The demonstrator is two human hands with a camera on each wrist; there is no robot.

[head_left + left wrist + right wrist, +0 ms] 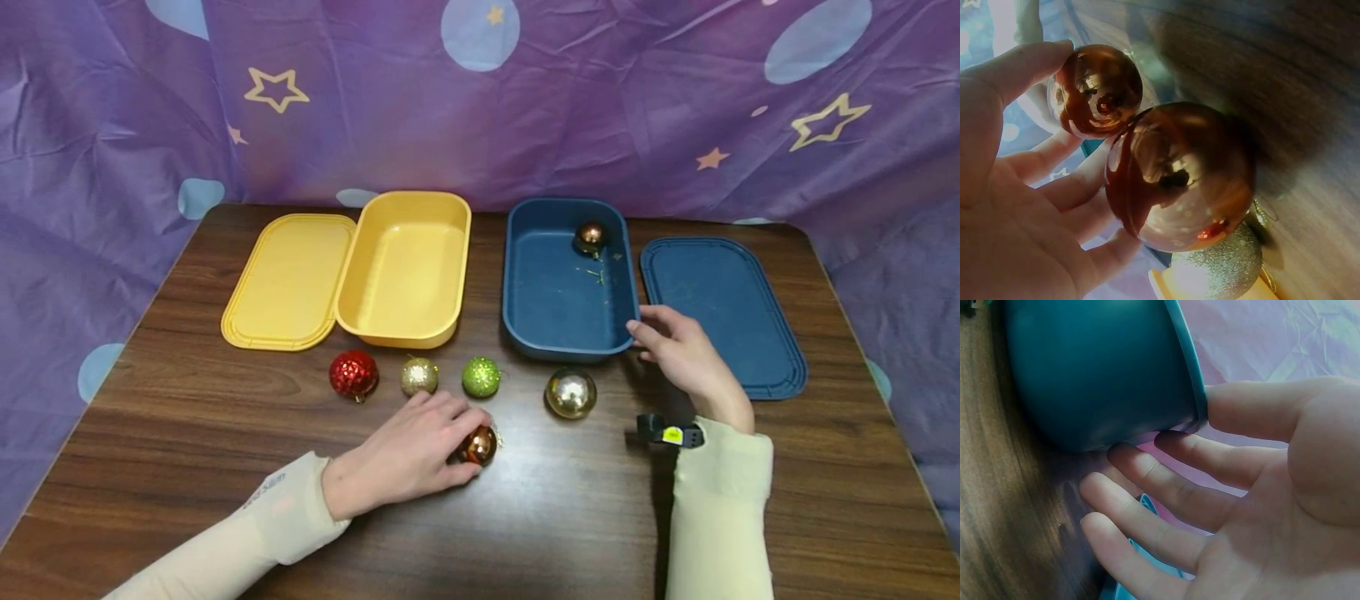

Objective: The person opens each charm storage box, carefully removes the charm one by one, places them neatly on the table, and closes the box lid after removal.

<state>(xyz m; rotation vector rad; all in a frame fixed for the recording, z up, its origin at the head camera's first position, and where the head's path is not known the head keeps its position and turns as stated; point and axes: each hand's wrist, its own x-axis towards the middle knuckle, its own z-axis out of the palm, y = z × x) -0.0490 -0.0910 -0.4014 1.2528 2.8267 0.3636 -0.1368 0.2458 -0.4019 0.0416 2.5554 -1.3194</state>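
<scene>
My left hand (408, 454) lies low over the table, thumb and fingers curved round a shiny copper bauble (478, 446). From the left wrist, two copper baubles show: a smaller one (1096, 92) by the thumb and a larger one (1182, 177) against the other fingers; the hand hides one from the head view. At the near right corner of the blue box (566, 346), my right hand (686, 354) touches the rim with its thumb. Its other fingers (1129, 500) spread loosely below the rim, outside the wall. Inside that box sits another copper bauble (591, 238).
A yellow box (405, 333) stands beside its yellow lid (288, 283); a blue lid (723, 312) lies at right. In front are red (354, 375), gold glitter (418, 377), green (481, 377) and shiny gold (571, 393) baubles. A patterned purple cloth (570, 125) hangs behind.
</scene>
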